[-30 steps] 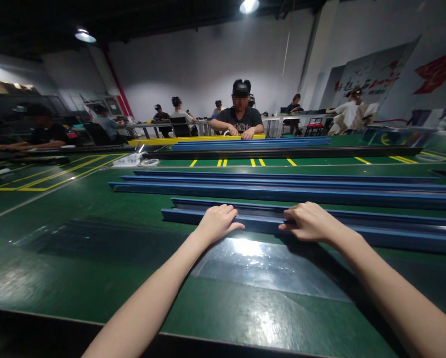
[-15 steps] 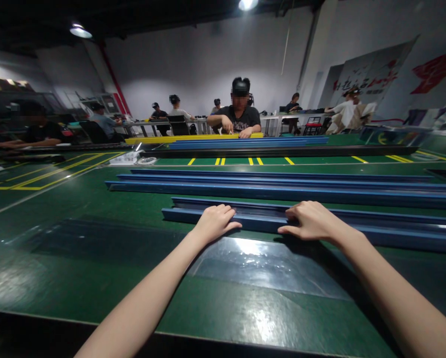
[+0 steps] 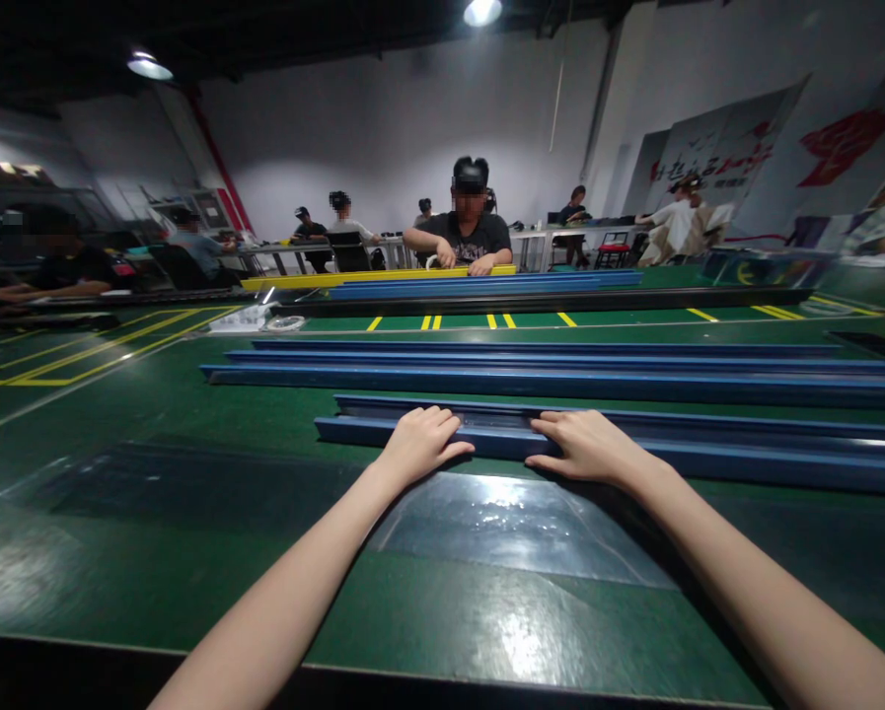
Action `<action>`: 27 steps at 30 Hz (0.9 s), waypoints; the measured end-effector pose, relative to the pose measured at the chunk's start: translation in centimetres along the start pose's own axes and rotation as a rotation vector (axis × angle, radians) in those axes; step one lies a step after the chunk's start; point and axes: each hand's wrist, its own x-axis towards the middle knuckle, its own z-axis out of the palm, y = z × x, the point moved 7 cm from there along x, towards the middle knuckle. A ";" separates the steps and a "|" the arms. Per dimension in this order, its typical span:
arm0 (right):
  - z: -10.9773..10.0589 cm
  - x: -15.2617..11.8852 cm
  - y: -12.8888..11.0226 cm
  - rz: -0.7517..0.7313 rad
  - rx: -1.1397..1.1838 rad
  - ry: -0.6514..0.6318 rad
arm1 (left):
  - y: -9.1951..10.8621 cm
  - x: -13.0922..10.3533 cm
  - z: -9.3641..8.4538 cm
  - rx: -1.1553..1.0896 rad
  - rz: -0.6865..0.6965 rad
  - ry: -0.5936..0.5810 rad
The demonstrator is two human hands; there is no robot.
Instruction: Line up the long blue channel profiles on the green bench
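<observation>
The left hand (image 3: 421, 441) and right hand (image 3: 579, 444) both grasp the nearest blue channel (image 3: 501, 442), each grip with fingers over it and thumb at its near side. It lies on the green counter (image 3: 212, 552), just beyond a clear sheet (image 3: 516, 528) and nearer than the other blue channels (image 3: 560, 380).

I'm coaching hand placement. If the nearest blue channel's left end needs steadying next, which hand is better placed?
Probably the left hand: it rests at the nearest blue channel close to that end, while the right hand sits farther along.
</observation>
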 end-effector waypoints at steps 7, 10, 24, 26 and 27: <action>0.0 0.0 0.0 0.020 0.005 -0.013 | 0.0 0.0 0.0 -0.010 -0.004 0.006; 0.0 0.0 0.0 0.018 0.002 -0.012 | 0.0 0.0 0.0 0.004 -0.006 0.009; 0.1 0.0 0.1 0.034 0.020 -0.029 | 0.1 0.0 0.0 0.002 -0.007 0.000; 0.1 0.0 0.1 0.030 0.014 -0.026 | 0.0 0.0 0.1 0.007 -0.008 -0.003; 0.1 0.0 0.1 0.027 0.011 -0.023 | 0.0 0.0 0.1 0.008 -0.008 -0.004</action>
